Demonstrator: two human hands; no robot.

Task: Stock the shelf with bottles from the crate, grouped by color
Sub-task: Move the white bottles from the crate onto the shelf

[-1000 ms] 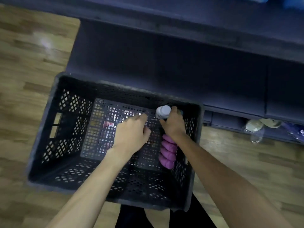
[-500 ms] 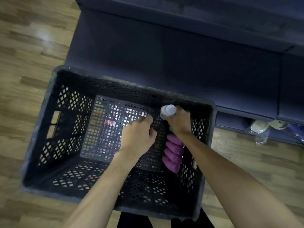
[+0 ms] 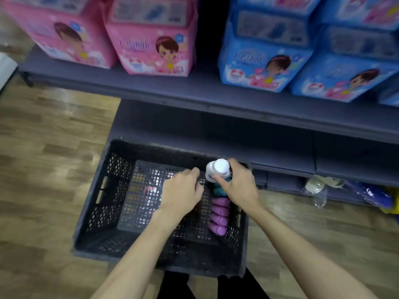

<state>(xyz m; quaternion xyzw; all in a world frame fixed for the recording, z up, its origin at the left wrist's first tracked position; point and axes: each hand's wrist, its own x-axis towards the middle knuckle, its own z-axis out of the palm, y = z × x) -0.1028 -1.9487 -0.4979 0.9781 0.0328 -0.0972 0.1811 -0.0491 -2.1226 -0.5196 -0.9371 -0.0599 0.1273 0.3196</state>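
A dark perforated plastic crate point(image 3: 92, 214) stands on the wooden floor below the shelf point(image 3: 194, 91). My right hand point(image 3: 239, 186) grips a teal bottle with a white cap point(image 3: 218, 169), held upright at the crate's far right corner. A purple ribbed bottle point(image 3: 218, 216) lies along the crate's right wall, just under that hand. My left hand point(image 3: 181, 193) hovers over the crate's middle with its fingers curled; whatever is under them is hidden.
Pink packs point(image 3: 149, 37) and blue packs point(image 3: 267, 57) stand on the dark shelf board above. Crumpled plastic and a blue bag point(image 3: 319, 186) lie at the base of the shelf on the right. A red-and-white label point(image 3: 150, 189) shows on the crate floor.
The view has tilted up, so the shelf with the packs now shows. My right hand has raised the white-capped bottle a little; my left hand stays over the crate's middle.
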